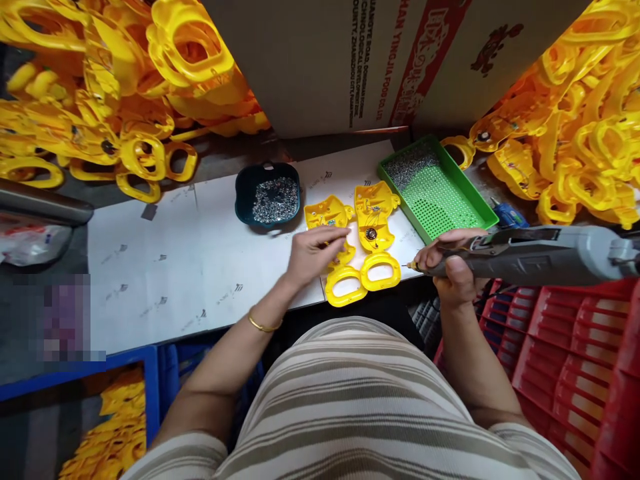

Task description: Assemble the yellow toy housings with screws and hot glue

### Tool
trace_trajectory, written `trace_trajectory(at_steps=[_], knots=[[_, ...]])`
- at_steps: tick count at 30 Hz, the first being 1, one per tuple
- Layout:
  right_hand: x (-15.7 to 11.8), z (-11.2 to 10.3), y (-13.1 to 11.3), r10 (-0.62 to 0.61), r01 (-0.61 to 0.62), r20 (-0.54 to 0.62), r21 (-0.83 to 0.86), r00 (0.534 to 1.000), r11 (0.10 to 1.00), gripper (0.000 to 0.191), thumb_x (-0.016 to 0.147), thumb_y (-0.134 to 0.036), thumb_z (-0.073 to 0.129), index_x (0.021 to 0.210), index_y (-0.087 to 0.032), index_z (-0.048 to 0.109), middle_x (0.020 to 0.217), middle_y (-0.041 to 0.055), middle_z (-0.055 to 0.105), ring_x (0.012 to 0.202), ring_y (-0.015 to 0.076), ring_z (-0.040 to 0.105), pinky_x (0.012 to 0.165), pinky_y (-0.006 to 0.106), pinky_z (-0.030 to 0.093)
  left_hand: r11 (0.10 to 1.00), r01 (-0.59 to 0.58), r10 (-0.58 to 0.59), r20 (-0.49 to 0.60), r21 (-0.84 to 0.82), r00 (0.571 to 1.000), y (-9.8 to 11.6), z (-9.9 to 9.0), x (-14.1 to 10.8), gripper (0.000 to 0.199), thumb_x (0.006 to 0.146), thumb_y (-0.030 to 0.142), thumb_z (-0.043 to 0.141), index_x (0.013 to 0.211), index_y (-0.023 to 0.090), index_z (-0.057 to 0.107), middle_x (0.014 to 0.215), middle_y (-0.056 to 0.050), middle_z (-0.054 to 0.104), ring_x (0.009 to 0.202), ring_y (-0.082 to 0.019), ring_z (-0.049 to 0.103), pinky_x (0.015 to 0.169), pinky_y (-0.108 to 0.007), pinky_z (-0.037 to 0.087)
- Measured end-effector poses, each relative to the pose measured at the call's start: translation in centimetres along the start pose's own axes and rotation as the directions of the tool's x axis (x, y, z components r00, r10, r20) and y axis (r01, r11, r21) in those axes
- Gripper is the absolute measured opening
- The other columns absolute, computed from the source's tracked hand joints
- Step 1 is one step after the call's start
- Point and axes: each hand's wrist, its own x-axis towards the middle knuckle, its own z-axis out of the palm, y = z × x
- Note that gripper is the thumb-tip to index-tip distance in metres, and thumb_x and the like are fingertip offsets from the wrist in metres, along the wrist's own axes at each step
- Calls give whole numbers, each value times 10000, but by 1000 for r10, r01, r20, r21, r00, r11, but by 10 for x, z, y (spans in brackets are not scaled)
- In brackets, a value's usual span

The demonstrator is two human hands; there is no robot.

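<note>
My left hand [316,253] is over the left yellow plastic shell half [327,212], thumb and fingertips drawn together in a pinch. Whatever is in the pinch is too small to make out. Beside it lies the right yellow shell half [377,203], open side up, with thin wires and a round dark speaker [371,234] inside. Both halves have loop handles pointing toward me. My right hand [456,270] is wrapped round a grey electric screwdriver [540,257], held level. Its thin bit points left, a little right of the right half's handle, apart from it.
A dark bowl of small screws [275,200] and a green perforated tray [445,193] with screws stand on the white board [200,260]. Piles of yellow shells [115,87] [590,127] flank a large carton [350,67]. Red crates [565,353] are at right.
</note>
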Motion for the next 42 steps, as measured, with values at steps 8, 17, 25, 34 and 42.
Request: trace_trajectory(at_steps=[8,17,25,34,42], knots=[[15,40,-17,-77,72,23,149,997,986,212,818,-470,616,906,-283,569,496,-81,431,345,108,409,369,266,397,982,134,-112,159,-136,981,-1,42,-28,433,835,244,652,1267,253,632,1008,-27,756,900,-174,730,821,-271,607],[15,49,-11,-41,33,66,118,997,992,265,815,-540,601,893,-301,516,483,-92,391,327,106,372,396,290,413,986,146,-126,221,-75,967,3,47,-35,566,831,185,647,1372,299,526,975,13,761,896,-170,732,877,-285,588],[14,47,-10,-41,37,34,111,999,993,232,806,-524,597,877,-309,550,470,-82,408,323,113,347,370,285,371,975,183,-148,252,-122,956,1,51,-35,563,845,193,629,1389,276,508,1021,-13,754,874,-168,732,905,-297,570],[14,43,-10,-39,39,3,81,999,996,248,817,-554,566,858,-314,521,468,-86,389,323,117,340,357,283,343,974,195,-163,243,-113,956,1,51,-36,521,862,232,621,1372,290,529,1009,-19,755,912,-183,728,879,-301,585],[12,43,-7,-3,3,14,43,1000,999,335,801,-617,580,820,-301,471,466,-107,362,324,100,346,374,266,364,977,180,-143,269,-116,953,1,52,-37,514,872,241,611,1374,293,520,1041,-4,749,936,-174,723,846,-271,591]])
